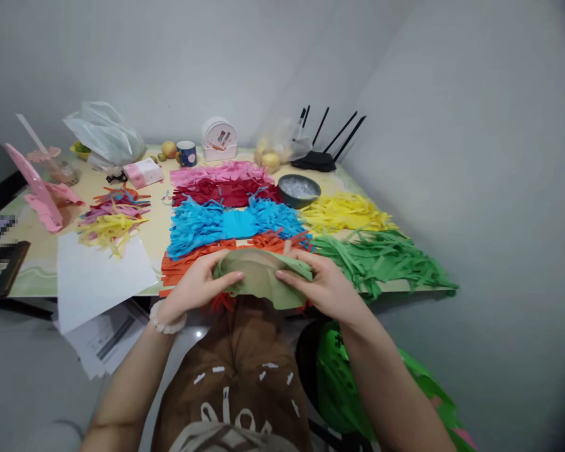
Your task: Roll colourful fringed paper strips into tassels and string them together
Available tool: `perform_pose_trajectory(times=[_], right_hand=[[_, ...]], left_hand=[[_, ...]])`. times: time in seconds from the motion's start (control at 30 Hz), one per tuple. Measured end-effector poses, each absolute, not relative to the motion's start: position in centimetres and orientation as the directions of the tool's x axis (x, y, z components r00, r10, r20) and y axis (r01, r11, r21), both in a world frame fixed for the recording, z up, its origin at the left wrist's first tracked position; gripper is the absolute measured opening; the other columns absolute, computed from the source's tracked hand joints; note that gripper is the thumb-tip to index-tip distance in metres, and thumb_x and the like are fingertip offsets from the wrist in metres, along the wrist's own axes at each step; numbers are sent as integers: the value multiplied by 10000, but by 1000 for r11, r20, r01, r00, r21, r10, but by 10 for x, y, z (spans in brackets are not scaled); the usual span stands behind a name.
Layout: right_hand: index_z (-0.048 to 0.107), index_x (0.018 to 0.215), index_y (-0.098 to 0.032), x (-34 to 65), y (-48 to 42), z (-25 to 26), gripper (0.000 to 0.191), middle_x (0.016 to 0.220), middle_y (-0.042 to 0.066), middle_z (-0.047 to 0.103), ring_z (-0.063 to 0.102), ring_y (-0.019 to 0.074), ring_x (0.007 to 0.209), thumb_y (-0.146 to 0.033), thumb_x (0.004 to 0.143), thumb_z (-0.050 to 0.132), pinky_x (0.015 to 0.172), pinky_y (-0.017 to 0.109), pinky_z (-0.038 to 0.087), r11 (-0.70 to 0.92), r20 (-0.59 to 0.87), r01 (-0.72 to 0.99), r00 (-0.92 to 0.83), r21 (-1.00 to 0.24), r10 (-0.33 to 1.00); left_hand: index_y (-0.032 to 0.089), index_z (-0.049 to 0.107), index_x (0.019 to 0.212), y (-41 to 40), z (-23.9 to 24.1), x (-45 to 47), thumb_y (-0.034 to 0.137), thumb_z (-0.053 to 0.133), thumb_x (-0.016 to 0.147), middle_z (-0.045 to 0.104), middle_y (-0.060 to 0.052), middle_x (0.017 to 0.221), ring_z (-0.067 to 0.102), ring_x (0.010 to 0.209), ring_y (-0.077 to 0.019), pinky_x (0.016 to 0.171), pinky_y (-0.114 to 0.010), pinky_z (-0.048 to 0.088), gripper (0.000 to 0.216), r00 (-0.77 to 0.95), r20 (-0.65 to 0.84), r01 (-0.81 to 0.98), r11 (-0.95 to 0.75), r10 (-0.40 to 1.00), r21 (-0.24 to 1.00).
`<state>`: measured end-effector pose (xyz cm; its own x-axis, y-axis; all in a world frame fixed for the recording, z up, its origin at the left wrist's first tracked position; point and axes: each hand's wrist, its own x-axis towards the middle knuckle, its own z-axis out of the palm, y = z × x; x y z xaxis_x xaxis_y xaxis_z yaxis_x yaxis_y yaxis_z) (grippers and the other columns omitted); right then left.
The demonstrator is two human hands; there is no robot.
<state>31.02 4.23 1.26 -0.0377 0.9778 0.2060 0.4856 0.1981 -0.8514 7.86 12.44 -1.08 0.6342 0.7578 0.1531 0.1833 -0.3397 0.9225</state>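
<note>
One green sheet [262, 280], left hand [195, 287], right hand [324, 285]

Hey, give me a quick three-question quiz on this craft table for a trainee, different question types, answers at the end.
1. True or false: the left hand and the right hand both hold the olive paper piece.
2. The green fringe pile lies on which side of the orange fringe? A left, B right, C on top.
3. Which colour of fringe in the middle column lies farthest from the person?
Key: 1 true; 2 B; 3 pink fringe.
</note>
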Motion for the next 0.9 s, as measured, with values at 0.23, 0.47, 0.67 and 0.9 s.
perform_pose_trajectory(times=[0.23,0.47,0.67,0.9], right_hand=[[713,893,-197,315,38,0,164,857,19,720,651,176,773,-345,853,655,684,251,500,166,214,374,92,-913,972],[716,754,-209,321,41,-14,155,792,38,698,643,193,739,-349,813,684,665,287,500,246,259,192,43,-950,965],[713,680,-203,324,40,-4,152,811,47,662,620,179,743,-194,786,603,685,293,484,369,368,260,-57,-892,928],[698,858,-212,334,41,10,270,882,48,672,630,175,824,-80,835,464,738,290,504,447,367,416,-261,-792,893]], left_hand=[[185,610,840,126,-13,81,506,673,818,642,-8,714,576,628,-148,567,-245,488,328,528,113,116,-203,842,972],[189,679,751,124,-20,72,375,654,803,588,-20,561,525,466,-137,452,-249,398,195,583,-48,-59,101,811,993],[177,690,645,124,-5,65,268,638,789,583,-40,684,540,612,-147,576,-267,423,178,672,90,-37,-89,735,995],[193,719,792,135,14,44,573,595,813,654,-108,870,606,797,-245,754,-333,493,400,821,83,114,-305,565,946]])
